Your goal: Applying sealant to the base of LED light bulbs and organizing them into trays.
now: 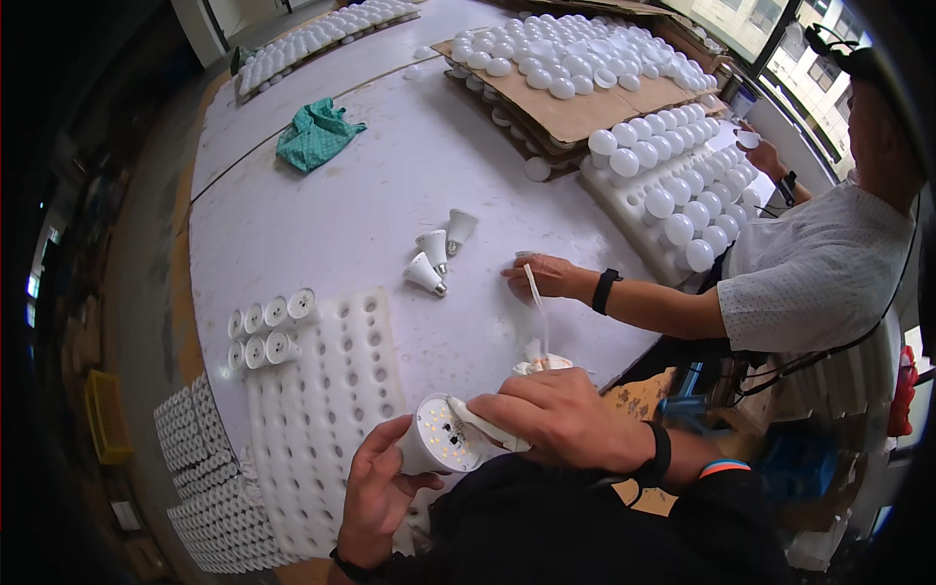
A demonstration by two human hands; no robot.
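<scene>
- White and broad, the table (322,224) spread under and beyond the foam tray (331,390), which is the landmark here.
- A co-worker (829,263) in a pale shirt stood well to the right of the foam tray, one forearm (663,304) reaching in over the table.
- Brown cardboard (531,102), loaded with white domes (575,58), lay beyond the foam tray, to the far right.
- A pale rack (634,210) of domed bulbs (680,229) sat nearer than the cardboard, right of the foam tray.
- A green cloth (320,135) lay crumpled well beyond the foam tray.
- Three loose bulbs (434,249) lay beyond its far right corner; open bulb bodies (276,310) stood at its far left corner.
- The right hand (575,419), right of the foam tray, was closed around a white item (487,426), its kind unclear, which covered part of the lamp's rim.
- The left hand (378,487) gripped the lamp (448,437) between fingers and thumb, circuit board showing, by the foam tray's right edge.
</scene>
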